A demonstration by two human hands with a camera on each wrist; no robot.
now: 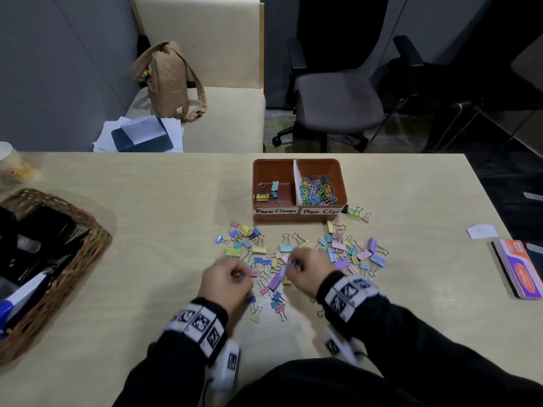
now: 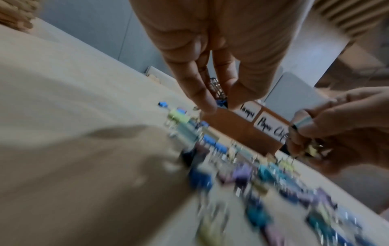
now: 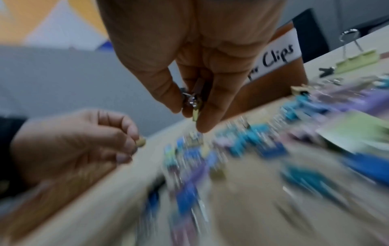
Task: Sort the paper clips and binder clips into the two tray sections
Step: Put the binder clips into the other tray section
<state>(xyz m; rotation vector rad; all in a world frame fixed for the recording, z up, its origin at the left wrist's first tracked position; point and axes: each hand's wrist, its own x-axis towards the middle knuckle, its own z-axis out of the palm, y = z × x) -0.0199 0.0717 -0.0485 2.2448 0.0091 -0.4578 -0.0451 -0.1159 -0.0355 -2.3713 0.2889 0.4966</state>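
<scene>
While paper clips (image 1: 318, 190) fill tray's (image 1: 296, 218) right section, few binder clips (image 1: 266, 193) left

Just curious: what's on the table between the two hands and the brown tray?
In the head view, loose binder clips lie scattered on the table between the hands, left and right, and the tray; no paper clips.

Matt pale wood bench (image 1: 147, 230), woven wicker basket (image 1: 97, 230).
Painted binder clips (image 1: 364, 255) with shiny wire handles; smooth brown plastic tray (image 1: 296, 217), paper labels (image 1: 276, 210).

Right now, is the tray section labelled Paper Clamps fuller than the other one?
No, the Paper Clamps section holds only a few binder clips, the other a heap of paper clips.
</scene>
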